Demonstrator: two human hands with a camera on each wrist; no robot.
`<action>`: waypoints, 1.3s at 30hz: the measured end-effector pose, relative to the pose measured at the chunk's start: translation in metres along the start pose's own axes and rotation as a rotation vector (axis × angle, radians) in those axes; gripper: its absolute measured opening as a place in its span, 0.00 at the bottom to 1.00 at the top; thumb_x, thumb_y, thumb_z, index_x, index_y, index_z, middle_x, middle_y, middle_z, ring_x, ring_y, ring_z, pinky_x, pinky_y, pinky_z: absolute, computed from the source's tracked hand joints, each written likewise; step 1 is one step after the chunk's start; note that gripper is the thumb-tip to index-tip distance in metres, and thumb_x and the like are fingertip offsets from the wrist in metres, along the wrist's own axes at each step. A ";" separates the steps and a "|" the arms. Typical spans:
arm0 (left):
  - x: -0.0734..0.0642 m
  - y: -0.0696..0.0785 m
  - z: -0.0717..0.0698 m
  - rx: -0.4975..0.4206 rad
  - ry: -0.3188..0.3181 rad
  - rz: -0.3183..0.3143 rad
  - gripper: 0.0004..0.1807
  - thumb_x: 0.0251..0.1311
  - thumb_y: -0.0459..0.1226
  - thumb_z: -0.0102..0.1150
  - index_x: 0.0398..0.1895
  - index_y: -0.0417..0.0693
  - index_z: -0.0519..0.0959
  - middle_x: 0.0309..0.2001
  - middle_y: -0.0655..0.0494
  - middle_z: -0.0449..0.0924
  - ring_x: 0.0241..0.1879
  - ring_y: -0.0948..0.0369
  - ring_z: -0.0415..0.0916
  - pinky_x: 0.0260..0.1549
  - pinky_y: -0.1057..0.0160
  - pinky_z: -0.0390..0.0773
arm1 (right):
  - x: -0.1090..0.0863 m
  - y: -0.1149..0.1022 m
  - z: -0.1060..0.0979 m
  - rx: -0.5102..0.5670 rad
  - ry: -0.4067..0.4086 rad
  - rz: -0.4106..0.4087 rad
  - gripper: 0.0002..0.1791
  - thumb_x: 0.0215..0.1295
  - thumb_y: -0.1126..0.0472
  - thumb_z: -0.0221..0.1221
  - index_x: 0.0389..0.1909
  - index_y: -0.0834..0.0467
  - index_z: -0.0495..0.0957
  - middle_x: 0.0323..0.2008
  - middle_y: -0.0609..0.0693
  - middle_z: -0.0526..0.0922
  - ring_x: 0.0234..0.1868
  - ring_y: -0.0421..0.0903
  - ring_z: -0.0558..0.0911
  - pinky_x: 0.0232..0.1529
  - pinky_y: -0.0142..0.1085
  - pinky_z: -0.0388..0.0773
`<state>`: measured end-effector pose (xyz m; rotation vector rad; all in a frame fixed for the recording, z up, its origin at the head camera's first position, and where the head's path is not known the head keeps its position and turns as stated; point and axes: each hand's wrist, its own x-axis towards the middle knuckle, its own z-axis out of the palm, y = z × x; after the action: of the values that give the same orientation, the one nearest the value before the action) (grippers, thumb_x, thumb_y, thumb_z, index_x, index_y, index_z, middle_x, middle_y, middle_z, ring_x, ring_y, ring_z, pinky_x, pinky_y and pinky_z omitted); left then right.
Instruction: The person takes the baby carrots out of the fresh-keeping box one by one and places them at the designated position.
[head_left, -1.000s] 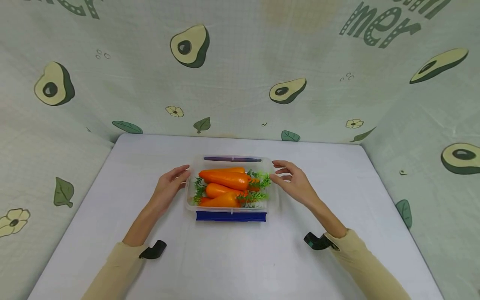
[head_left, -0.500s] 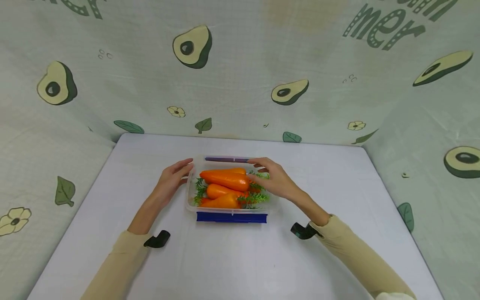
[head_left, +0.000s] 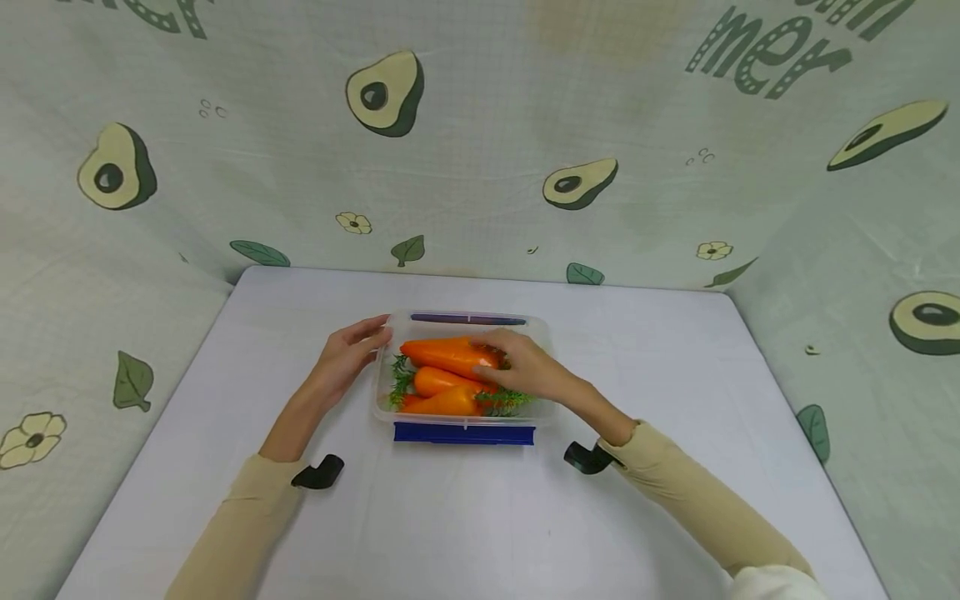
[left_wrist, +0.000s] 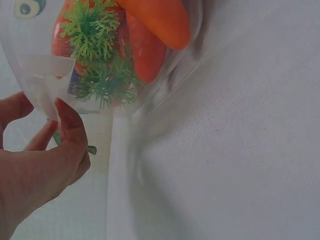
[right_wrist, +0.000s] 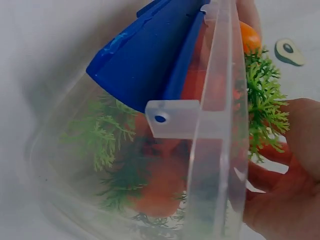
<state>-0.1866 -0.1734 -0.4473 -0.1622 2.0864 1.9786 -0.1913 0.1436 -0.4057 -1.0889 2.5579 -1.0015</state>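
A clear plastic container [head_left: 457, 421] with blue side latches stands on the table, holding several glossy orange carrots [head_left: 447, 401] with green leafy tops. At its left rim, my left hand [head_left: 341, 367] has thumb and fingers on either side of the edge; the left wrist view shows the thumb [left_wrist: 72, 122] against a clear tab. My right hand [head_left: 528, 367] reaches in from the right and grips the uppermost carrot [head_left: 442, 354] near its leafy end, thumb on the near side and fingers on the far side. The container wall partly hides that grip in the right wrist view.
A blue latch [head_left: 463, 433] hangs unfastened at the container's near side, and another latch [head_left: 468, 319] shows at the far side. The white table [head_left: 465, 525] is enclosed by cloth printed with avocados [head_left: 385, 93]. Each sleeve carries a black wrist camera [head_left: 588, 457].
My right hand has moved left from beside the container's right rim, over the leaves and onto the uppermost carrot. The left hand has shifted slightly closer to the left rim.
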 end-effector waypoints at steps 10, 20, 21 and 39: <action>0.000 -0.002 -0.001 -0.032 -0.005 0.008 0.34 0.74 0.47 0.60 0.77 0.44 0.66 0.65 0.40 0.71 0.56 0.58 0.72 0.56 0.73 0.74 | 0.001 0.002 0.002 -0.023 -0.028 -0.055 0.25 0.71 0.62 0.64 0.65 0.67 0.75 0.61 0.60 0.80 0.57 0.54 0.80 0.62 0.47 0.77; -0.003 -0.001 -0.001 -0.038 0.005 0.016 0.32 0.73 0.45 0.61 0.76 0.44 0.68 0.50 0.57 0.77 0.50 0.62 0.74 0.58 0.69 0.76 | -0.006 0.000 -0.005 -0.002 0.011 -0.043 0.26 0.69 0.60 0.68 0.64 0.65 0.78 0.58 0.57 0.83 0.52 0.51 0.82 0.55 0.44 0.82; -0.003 0.000 -0.001 -0.036 0.006 0.021 0.32 0.73 0.45 0.61 0.76 0.43 0.68 0.50 0.57 0.77 0.50 0.62 0.74 0.57 0.69 0.76 | -0.007 0.000 -0.007 -0.014 0.024 -0.025 0.26 0.68 0.59 0.68 0.64 0.65 0.78 0.57 0.57 0.83 0.53 0.52 0.82 0.55 0.44 0.82; -0.001 0.000 -0.001 -0.016 -0.004 0.011 0.32 0.75 0.45 0.58 0.77 0.44 0.66 0.55 0.52 0.75 0.57 0.55 0.72 0.65 0.64 0.72 | -0.023 0.004 -0.044 0.160 0.277 0.188 0.25 0.67 0.55 0.69 0.62 0.60 0.81 0.52 0.54 0.85 0.52 0.50 0.83 0.48 0.40 0.86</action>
<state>-0.1860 -0.1748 -0.4468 -0.1506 2.0741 2.0004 -0.1949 0.1845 -0.3773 -0.6964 2.6684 -1.3595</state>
